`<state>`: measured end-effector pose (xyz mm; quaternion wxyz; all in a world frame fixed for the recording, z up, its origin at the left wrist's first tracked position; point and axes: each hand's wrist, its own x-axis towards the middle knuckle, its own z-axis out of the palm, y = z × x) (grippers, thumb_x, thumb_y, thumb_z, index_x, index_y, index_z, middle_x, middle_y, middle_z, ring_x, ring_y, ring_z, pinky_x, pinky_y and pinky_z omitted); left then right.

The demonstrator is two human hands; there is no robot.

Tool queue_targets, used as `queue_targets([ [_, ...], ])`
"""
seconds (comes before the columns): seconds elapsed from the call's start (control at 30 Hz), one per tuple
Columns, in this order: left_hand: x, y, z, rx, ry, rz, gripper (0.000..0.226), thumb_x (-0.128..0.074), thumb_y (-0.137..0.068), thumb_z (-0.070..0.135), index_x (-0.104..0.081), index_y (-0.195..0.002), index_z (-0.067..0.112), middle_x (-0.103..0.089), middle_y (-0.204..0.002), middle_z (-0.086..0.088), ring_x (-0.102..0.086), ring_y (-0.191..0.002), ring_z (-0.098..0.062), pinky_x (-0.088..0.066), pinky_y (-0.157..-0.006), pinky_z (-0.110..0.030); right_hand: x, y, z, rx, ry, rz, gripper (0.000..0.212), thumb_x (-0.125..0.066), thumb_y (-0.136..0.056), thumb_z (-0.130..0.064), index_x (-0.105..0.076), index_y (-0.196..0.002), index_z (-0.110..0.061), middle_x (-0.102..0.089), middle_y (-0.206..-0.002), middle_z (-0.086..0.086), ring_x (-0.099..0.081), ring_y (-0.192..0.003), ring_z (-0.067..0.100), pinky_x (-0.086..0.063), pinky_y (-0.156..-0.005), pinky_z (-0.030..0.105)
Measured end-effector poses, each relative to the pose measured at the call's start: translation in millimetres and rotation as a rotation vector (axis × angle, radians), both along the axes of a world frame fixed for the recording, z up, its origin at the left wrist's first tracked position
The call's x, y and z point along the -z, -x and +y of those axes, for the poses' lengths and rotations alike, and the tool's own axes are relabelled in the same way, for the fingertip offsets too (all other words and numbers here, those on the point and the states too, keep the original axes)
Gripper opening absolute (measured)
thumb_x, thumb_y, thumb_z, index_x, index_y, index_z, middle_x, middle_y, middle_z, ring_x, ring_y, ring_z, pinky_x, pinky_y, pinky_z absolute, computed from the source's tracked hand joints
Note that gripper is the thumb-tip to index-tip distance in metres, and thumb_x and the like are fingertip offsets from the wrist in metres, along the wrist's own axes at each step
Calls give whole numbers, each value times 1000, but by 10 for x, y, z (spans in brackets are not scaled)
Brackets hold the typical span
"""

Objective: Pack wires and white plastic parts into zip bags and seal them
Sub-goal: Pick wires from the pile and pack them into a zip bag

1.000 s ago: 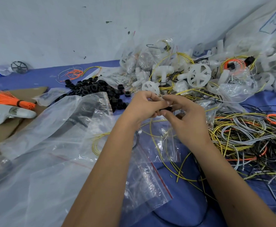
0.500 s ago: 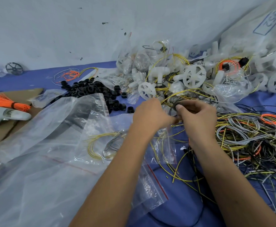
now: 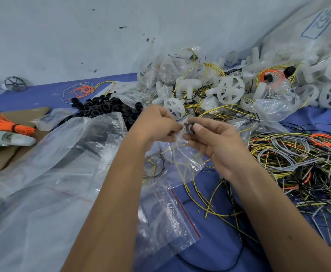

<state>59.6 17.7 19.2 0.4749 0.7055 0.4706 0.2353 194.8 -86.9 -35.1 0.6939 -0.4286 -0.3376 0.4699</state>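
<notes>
Now a zip bag (image 3: pixel 188 160) between hands, seemingly.

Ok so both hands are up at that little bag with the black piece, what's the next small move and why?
Probably push the black part down into the small clear bag. The right hand pinches it at the bag's mouth while the left hand holds the plastic, and yellow wire already sits inside.

Both forearms are reaching fwd from the bottom edge, bare, converging toward centre. L hand (image 3: pixel 156 122) is curling in, knuckles up, fingers (image 3: pixel 173 127) pinching at the tips. R hand (image 3: pixel 213 140) is sitting just beside it, thumb on top, fingers bent and pinching too. Fingertips of both hands are nearly meeting, wrists angling inward.
</notes>
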Motion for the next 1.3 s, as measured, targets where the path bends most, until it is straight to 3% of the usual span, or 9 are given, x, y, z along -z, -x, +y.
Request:
queue_targets([
  [0.17,-115,161,37,110,36,-26,25,-83,-82,3,-63,-69,8,-67,-57,-2,-64,-50,-8,-53,-53,-18,69,116,19,-57,95,-632,9,-80,-83,-4,-76,-89,-10,-73,-78,3,-66,-65,13,-57,-60,29],
  [0.3,-159,174,-18,205,66,-37,21,-82,-82,0,-64,-73,6,-69,-61,-6,-66,-52,-11,-55,-55,-19,122,147,26,-127,142,-949,25,-90,-74,-19,-74,-87,-5,-74,-78,12,-71,-71,29,-60,-69,41],
  [0.4,-162,95,-97,266,99,-51,19,-79,-84,-4,-64,-75,3,-69,-61,-9,-66,-51,-12,-54,-52,-19,125,153,25,-37,87,-1107,23,-89,-77,-21,-72,-79,-6,-70,-69,2,-66,-62,12,-53,-60,27],
  [0.53,-207,20,-163,328,135,-84,19,-78,-84,-3,-62,-76,4,-67,-58,-6,-62,-48,-9,-50,-48,-16,78,229,23,-282,-101,-791,14,-73,-84,7,-69,-95,0,-74,-92,14,-72,-86,28,-60,-81,44],
  [0.63,-227,36,-163,328,134,-117,21,-77,-85,-3,-61,-73,6,-65,-58,-6,-60,-47,-8,-49,-47,-15,72,279,34,-266,-106,-640,18,-67,-81,9,-73,-83,-7,-74,-82,11,-72,-81,26,-60,-77,41],
  [0.8,-215,96,-127,297,133,-123,21,-77,-85,-3,-61,-75,6,-64,-60,-6,-58,-47,-8,-50,-48,-16,131,205,60,-98,0,-982,10,-63,-87,-8,-73,-87,-8,-74,-82,5,-70,-79,19,-57,-72,45],
  [1.0,-182,39,-140,327,125,-98,22,-77,-86,-3,-60,-74,6,-64,-59,-7,-59,-47,-9,-50,-47,-16,106,333,-10,-411,-183,-877,19,-55,-96,2,-70,-107,6,-72,-99,6,-61,-87,-2,-47,-78,12],
  [1.17,-144,52,-88,323,123,-119,23,-76,-87,-3,-61,-72,6,-64,-64,-10,-59,-48,-9,-50,-47,-16,151,220,80,-165,2,-1000,18,-50,-89,13,-68,-90,10,-69,-91,27,-66,-93,41,-55,-81,52],
  [1.3,-16,34,6,281,147,-131,26,-78,-87,1,-62,-69,11,-66,-60,-5,-60,-48,-9,-49,-46,-16,142,217,75,75,27,-1061,46,-65,-92,-6,-50,-52,-22,-42,-48,-4,-33,-51,5,-34,-48,16],
])
